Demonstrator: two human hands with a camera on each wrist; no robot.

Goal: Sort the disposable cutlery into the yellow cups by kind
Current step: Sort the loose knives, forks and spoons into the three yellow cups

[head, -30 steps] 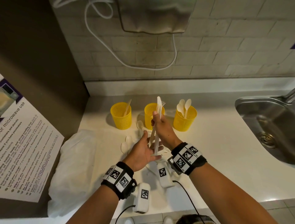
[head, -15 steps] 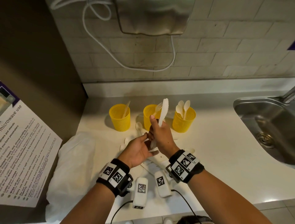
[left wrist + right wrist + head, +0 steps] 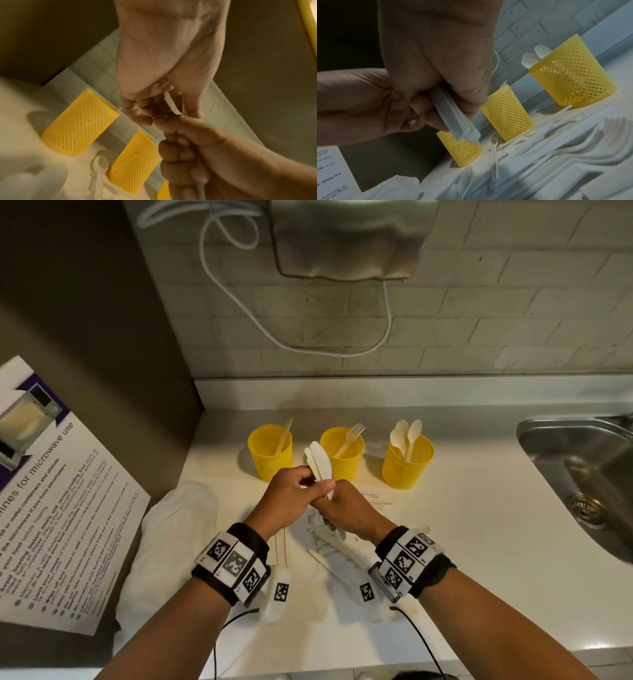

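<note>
Three yellow mesh cups stand in a row at the back of the counter. The left cup point(image 3: 270, 453) holds one wooden piece, the middle cup point(image 3: 342, 455) a fork, the right cup point(image 3: 407, 462) spoons. In front of the middle cup my right hand point(image 3: 330, 486) grips the handles point(image 3: 453, 115) of a small bundle of white plastic knives point(image 3: 320, 462), blades pointing up. My left hand point(image 3: 310, 479) pinches the same bundle at the blades point(image 3: 171, 102). Loose white cutlery point(image 3: 342, 546) lies on the counter under both hands, partly hidden by them.
A crumpled white plastic bag point(image 3: 171, 542) lies at the left. A printed microwave notice point(image 3: 51, 508) leans on the dark side panel. A steel sink point(image 3: 582, 474) is at the right. A metal wall unit point(image 3: 349, 237) with a white cable hangs above.
My right hand has lowered the knives from above the middle cup and tipped them left. My left hand, held open below before, has risen and taken hold of the blades.
</note>
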